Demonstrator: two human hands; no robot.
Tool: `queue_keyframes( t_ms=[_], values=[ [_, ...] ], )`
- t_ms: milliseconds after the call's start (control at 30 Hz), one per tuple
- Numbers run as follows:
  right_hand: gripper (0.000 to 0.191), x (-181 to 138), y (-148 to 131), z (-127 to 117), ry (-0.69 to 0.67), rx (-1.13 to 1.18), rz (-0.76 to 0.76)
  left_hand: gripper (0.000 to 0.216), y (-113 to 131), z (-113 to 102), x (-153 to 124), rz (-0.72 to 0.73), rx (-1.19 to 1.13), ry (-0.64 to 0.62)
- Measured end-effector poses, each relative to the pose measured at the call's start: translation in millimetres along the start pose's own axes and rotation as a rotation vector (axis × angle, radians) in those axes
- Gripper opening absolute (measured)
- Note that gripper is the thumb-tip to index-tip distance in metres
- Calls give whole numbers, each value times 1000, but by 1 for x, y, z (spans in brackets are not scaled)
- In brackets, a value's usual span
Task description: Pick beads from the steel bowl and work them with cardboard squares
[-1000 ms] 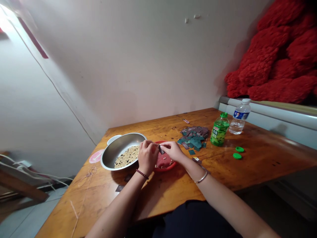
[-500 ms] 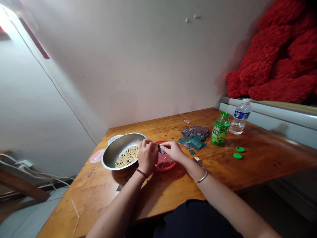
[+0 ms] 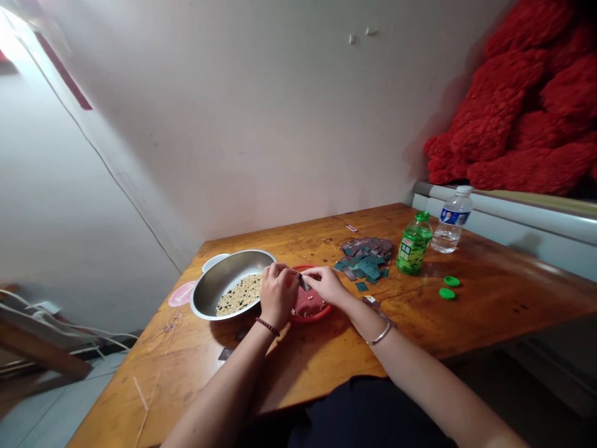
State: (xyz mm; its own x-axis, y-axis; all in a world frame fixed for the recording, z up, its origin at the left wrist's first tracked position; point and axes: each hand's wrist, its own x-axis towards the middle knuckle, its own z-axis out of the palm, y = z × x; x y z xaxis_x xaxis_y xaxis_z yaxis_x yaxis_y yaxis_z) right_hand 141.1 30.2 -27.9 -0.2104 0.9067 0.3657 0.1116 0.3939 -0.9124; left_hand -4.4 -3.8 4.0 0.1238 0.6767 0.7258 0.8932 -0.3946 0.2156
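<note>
My right hand [image 3: 328,286] pinches a small dark flat piece [image 3: 305,284] between thumb and fingers. My left hand [image 3: 278,292] is closed at the other edge of that piece, its fingertips partly hidden behind the hand. Both hands are over a red plastic basket [image 3: 321,315], where a reddish mass [image 3: 308,303] and several small pale beads lie. Close to my left hand, a tilted steel bowl [image 3: 209,280] holds pale yellow bead-like grains [image 3: 242,294] with dark bits among them.
Behind the basket is a heap of dark and green square pieces [image 3: 368,258]. A green bottle [image 3: 414,244], a clear water bottle [image 3: 451,221] and two green caps [image 3: 448,293] are to the right. Loose string [image 3: 170,323] lies left on the wooden table [image 3: 181,379].
The dark piece has tilted slightly between my fingers. Both hands stay in nearly the same place over the basket.
</note>
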Motion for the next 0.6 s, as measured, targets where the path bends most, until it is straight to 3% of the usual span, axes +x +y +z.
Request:
queue_keyframes(
  t_ms=[600],
  values=[
    [24,1,1,0,11,-10,-13,13,1,1,-1,-5,4,-11]
  ],
)
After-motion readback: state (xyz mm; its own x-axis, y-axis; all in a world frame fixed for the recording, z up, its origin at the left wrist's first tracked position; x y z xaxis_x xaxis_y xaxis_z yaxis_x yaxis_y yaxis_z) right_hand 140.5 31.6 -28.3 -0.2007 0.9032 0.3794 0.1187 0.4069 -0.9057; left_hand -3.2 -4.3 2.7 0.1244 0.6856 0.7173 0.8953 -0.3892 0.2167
